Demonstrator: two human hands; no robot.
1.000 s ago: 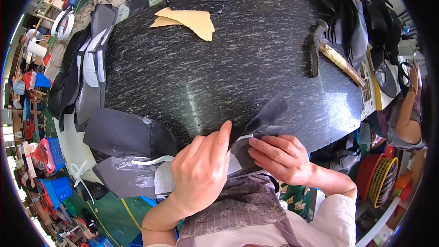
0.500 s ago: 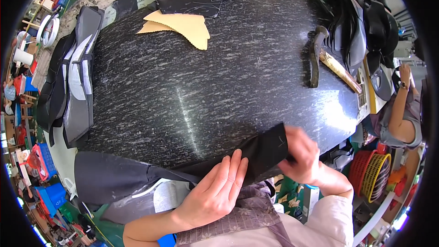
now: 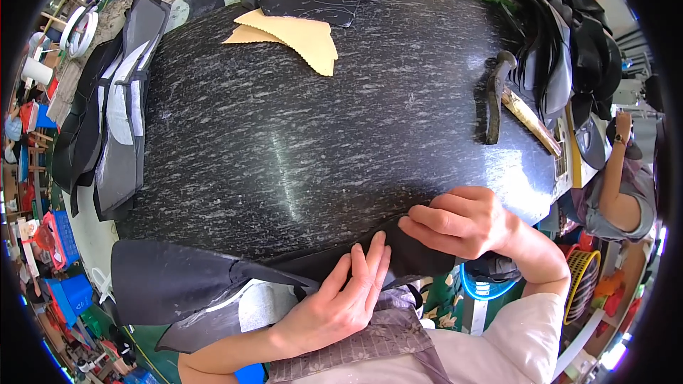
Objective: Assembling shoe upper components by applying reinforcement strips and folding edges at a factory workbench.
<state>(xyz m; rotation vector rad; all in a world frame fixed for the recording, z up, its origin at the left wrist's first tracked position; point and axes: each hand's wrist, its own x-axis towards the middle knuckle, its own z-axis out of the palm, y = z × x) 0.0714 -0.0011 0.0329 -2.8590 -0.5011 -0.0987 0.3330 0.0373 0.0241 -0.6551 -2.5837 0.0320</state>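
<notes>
Closer to the left hand (image 3: 347, 299) than half a second ago, the curled right hand (image 3: 464, 222) in the head view meets the long, flexible matte-black strip (image 3: 418, 259) along the near edge of the dark, speckled stone bench (image 3: 341, 135); whether it pinches, I cannot tell. The left hand lies straight-fingered and flat on the strip; uneven pressure there could crease or skew it.

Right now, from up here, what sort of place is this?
Probably a workshop for leather or similar sheet goods: layered black-and-grey cut pieces along the left of the dark speckled worktop, a wooden-handled hammer on its right, zigzag-edged tan material near its far edge.
</notes>
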